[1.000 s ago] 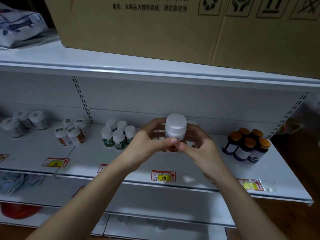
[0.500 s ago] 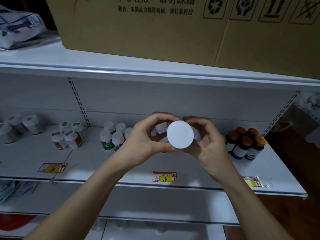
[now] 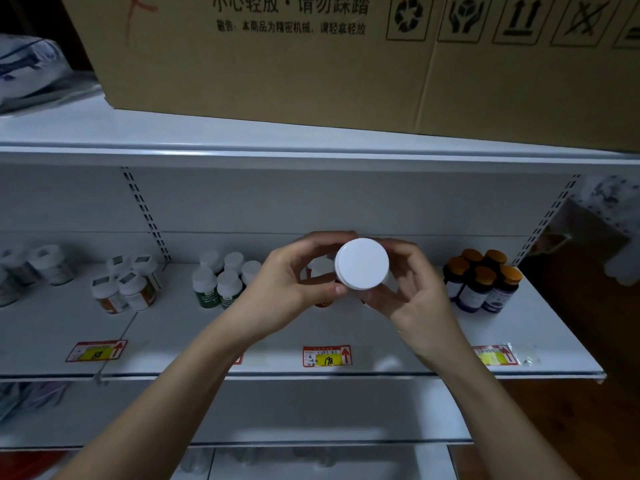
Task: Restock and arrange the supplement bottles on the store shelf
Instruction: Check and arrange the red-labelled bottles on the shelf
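Both grips, left hand (image 3: 289, 284) and right hand (image 3: 412, 292), pinch 1 white-capped bottle (image 3: 362, 264) between them.

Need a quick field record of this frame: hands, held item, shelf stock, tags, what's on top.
held item: white-capped bottle, cap facing the camera, body mostly hidden
left hand: left hand grips the bottle from its left side
right hand: right hand grips it from its right side
shelf: white shelf, stock in separate groups
left of hands: green-label bottles; orange-label bottles
right of hands: dark orange-capped bottles
price tags: yellow tag on the shelf front below the hands
above: cardboard box on the top shelf
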Motion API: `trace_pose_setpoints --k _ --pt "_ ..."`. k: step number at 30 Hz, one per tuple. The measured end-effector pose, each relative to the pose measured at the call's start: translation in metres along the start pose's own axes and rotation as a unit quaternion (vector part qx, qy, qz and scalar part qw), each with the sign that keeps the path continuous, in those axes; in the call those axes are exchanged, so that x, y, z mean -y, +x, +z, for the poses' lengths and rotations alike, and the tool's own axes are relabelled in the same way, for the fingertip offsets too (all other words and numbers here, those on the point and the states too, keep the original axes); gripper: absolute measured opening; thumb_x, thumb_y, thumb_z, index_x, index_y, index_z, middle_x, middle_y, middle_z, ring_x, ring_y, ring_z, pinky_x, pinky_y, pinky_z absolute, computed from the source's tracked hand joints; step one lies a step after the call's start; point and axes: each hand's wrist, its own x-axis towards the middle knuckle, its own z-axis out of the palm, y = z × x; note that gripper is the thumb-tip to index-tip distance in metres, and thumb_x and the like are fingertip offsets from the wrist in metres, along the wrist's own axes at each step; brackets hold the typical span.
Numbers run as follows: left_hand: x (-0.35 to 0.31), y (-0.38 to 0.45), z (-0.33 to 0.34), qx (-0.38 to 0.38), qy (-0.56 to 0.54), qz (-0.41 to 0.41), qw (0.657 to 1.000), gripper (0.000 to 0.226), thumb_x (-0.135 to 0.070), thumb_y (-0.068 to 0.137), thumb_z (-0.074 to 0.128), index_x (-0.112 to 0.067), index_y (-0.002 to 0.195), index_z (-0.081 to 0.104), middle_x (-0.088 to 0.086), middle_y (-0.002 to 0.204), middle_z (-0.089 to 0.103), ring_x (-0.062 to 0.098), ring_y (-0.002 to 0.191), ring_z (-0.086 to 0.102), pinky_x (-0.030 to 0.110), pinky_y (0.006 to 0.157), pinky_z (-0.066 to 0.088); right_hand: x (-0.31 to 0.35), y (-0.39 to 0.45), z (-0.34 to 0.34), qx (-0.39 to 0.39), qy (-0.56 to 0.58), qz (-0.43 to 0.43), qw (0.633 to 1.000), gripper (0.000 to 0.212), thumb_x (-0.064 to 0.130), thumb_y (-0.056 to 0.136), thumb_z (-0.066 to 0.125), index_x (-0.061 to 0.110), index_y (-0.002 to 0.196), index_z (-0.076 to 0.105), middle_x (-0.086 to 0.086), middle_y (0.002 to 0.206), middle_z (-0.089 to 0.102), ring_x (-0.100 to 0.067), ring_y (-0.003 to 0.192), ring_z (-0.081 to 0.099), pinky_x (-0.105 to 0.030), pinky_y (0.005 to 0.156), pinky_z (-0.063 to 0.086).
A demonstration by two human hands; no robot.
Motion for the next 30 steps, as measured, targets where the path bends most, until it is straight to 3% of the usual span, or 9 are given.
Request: trace_pose_setpoints --k 2,6,9,11,13,17,21,25,30 --pt "0.001 0.001 0.001 -0.003 0.013 -0.004 1.0 0.06 0.011 0.079 0.075 -0.033 0.117 0.064 -0.013 0.125 0.067 0.012 0.123 0.058 0.059 0.094 0.052 0.0 0.0 -0.001 0.001 -0.002 0.007 1.0 0.056 -0.01 0.074 0.078 0.03 0.11 0.06 0.017 0.116 0.069 -0.007 0.123 0.058 -0.026 0.094 0.052" --pt "0.005 0.001 -0.001 -0.007 0.043 -0.025 0.999 0.063 0.001 0.081 0.077 -0.036 0.127 0.057 -0.015 0.125 0.067 0.004 0.124 0.058 0.043 0.103 0.051 0.002 0.002 -0.005 0.01 -0.02 0.039 0.999 0.054 0.016 0.071 0.083 0.029 0.117 0.058 0.018 0.116 0.07 -0.003 0.119 0.061 -0.03 0.101 0.051" --pt "0.006 0.001 -0.003 0.011 0.038 -0.054 0.998 0.082 -0.007 0.086 0.075 -0.045 0.146 0.035 -0.004 0.121 0.07 0.011 0.116 0.064 0.043 0.092 0.058 -0.002 0.002 -0.007 0.033 -0.041 0.067 0.996 0.055 -0.003 0.086 0.07 0.028 0.127 0.054 0.006 0.121 0.07 -0.011 0.119 0.063 -0.036 0.102 0.051" --pt "0.006 0.001 -0.005 0.02 0.027 -0.079 0.996 0.091 -0.012 0.089 0.072 -0.055 0.15 0.019 0.004 0.116 0.071 0.02 0.103 0.069 0.045 0.081 0.061 -0.001 0.001 -0.005 0.045 -0.033 0.099 0.993 0.054 0.0 0.091 0.063 0.035 0.129 0.05 0.002 0.118 0.071 -0.014 0.112 0.067 -0.031 0.089 0.057" --pt "0.004 0.001 -0.007 0.03 0.038 -0.105 0.993 0.089 -0.022 0.09 0.07 -0.058 0.15 0.014 0.009 0.112 0.071 0.026 0.095 0.072 0.045 0.076 0.062 0.005 0.001 0.001 0.057 -0.008 0.138 0.989 0.055 0.009 0.093 0.059 0.042 0.133 0.042 -0.001 0.115 0.072 -0.017 0.102 0.072 -0.03 0.074 0.06" --pt "-0.003 0.002 -0.01 0.02 0.014 -0.169 0.985 0.08 -0.037 0.082 0.069 -0.041 0.152 0.029 0.025 0.102 0.07 0.035 0.089 0.072 0.041 0.074 0.062 0.015 0.003 0.006 0.075 -0.005 0.174 0.982 0.062 0.03 0.089 0.059 0.045 0.143 0.033 -0.007 0.105 0.076 -0.031 0.087 0.075 -0.042 0.064 0.063" --pt "-0.017 0.003 -0.01 -0.006 -0.003 -0.209 0.978 0.039 -0.038 0.091 0.065 -0.012 0.12 0.064 0.022 0.08 0.07 0.03 0.067 0.07 0.035 0.062 0.061 0.028 0.008 0.013 0.054 -0.023 0.201 0.978 0.046 0.049 0.086 0.053 0.024 0.124 0.063 -0.012 0.084 0.076 -0.035 0.061 0.071 -0.035 0.049 0.058" --pt "-0.026 0.007 -0.01 0.003 -0.027 -0.254 0.967 0.055 -0.048 0.095 0.055 0.006 0.099 0.069 0.024 0.074 0.07 0.028 0.059 0.066 0.026 0.054 0.055 0.037 0.014 0.021 0.031 -0.047 0.218 0.974 0.056 0.052 0.097 0.043 0.0 0.102 0.065 -0.015 0.059 0.065 -0.026 0.044 0.058 -0.026 0.039 0.046" --pt "-0.029 0.011 -0.011 0.008 -0.034 -0.255 0.966 0.054 -0.049 0.095 0.054 0.002 0.097 0.07 0.026 0.076 0.07 0.026 0.058 0.066 0.026 0.054 0.056 0.046 0.018 0.022 0.031 -0.042 0.213 0.976 0.053 0.049 0.101 0.042 0.002 0.097 0.066 -0.015 0.057 0.064 -0.026 0.044 0.057 -0.026 0.04 0.046"
